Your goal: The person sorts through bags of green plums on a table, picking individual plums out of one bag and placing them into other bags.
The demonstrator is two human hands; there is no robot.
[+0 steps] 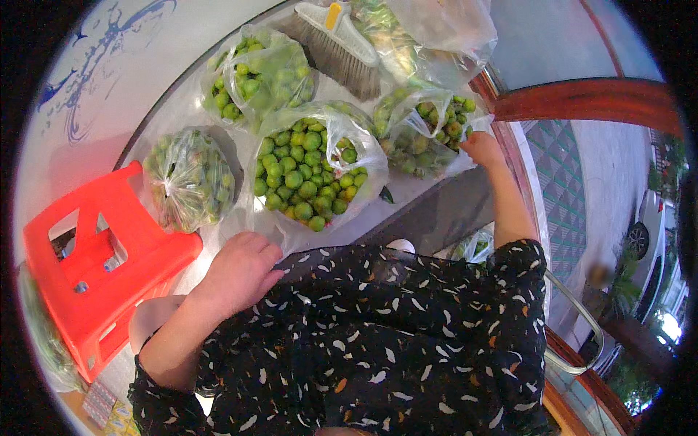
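Note:
An open clear plastic bag [376, 174] of small round green fruits [294, 180], citrus-like, stands on the floor before me. My left hand [245, 267] is at this bag's near left edge, fingers curled; whether they grip the film is hidden. At the right, my right hand [482, 148] has its fingers closed at the rim of another clear plastic bag [420, 147], which holds smaller, partly brownish green fruits [450, 122]. Its fingertips are partly hidden by the film and fruit. Behind are more green fruits in a loosely open bag [272, 71]. A knotted bag of fruits [188, 180] sits at the left.
A red plastic stool [109, 256] lies tipped at the left. A broom head [343, 43] and a large filled plastic bag [431, 32] lie at the back. The red-brown door frame [583, 101] and a metal door handle [589, 349] are at the right.

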